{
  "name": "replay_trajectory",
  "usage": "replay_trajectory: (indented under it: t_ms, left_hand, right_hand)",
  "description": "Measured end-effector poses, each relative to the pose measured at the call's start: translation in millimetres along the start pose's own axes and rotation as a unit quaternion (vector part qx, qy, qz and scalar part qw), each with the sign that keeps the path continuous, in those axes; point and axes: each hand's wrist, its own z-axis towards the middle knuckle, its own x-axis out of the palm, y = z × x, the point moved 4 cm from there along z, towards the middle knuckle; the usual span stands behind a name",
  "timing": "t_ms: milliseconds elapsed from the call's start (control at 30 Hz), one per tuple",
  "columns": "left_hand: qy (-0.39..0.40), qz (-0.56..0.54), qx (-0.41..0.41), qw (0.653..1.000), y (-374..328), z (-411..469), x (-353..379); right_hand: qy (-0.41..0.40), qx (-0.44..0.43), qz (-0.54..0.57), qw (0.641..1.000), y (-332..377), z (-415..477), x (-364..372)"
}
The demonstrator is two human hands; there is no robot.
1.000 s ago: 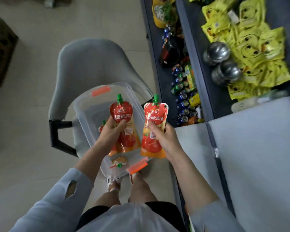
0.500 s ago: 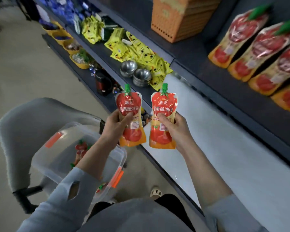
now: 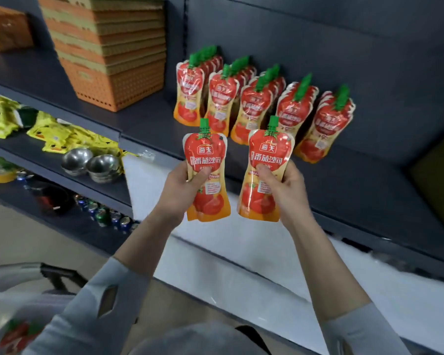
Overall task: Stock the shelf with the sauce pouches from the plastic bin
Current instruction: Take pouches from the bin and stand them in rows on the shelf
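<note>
My left hand (image 3: 181, 187) grips a red and orange tomato sauce pouch (image 3: 208, 149) with a green cap, held upright. My right hand (image 3: 285, 187) grips a second, matching pouch (image 3: 271, 147) beside it. Both pouches are raised in front of the dark shelf (image 3: 149, 119), just below several rows of the same pouches (image 3: 256, 98) standing on it. The clear plastic bin (image 3: 13, 329) shows at the bottom left corner, blurred, with red pouches inside.
A stack of orange baskets (image 3: 113, 52) stands on the same shelf to the left of the pouch rows. On the shelf below lie yellow packets (image 3: 59, 134) and metal bowls (image 3: 90, 161). Cans (image 3: 105, 216) line the lowest shelf. A white surface (image 3: 241, 265) runs below my hands.
My view has swung up from the bin to the shelf. Both hands have risen with their pouches and now hold them in front of the stocked rows.
</note>
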Motion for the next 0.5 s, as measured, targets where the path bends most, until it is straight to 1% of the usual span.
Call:
replay_trajectory:
  t_ms: [100,267,367,500]
  left_hand:
    - [0.035,0.001,0.015,0.999,-11,16,48]
    - [0.030,-0.003,0.027,0.999,-20,42,102]
    - [0.029,-0.008,0.038,0.999,-24,54,120]
    - [0.026,-0.008,0.048,0.998,-26,66,131]
  right_hand:
    - [-0.041,-0.016,-0.006,0.999,4,19,-50]
    - [-0.090,-0.009,-0.019,0.996,9,60,-118]
    - [-0.112,0.013,-0.019,0.993,4,85,-144]
    - [-0.122,0.033,0.007,0.992,-6,110,-159]
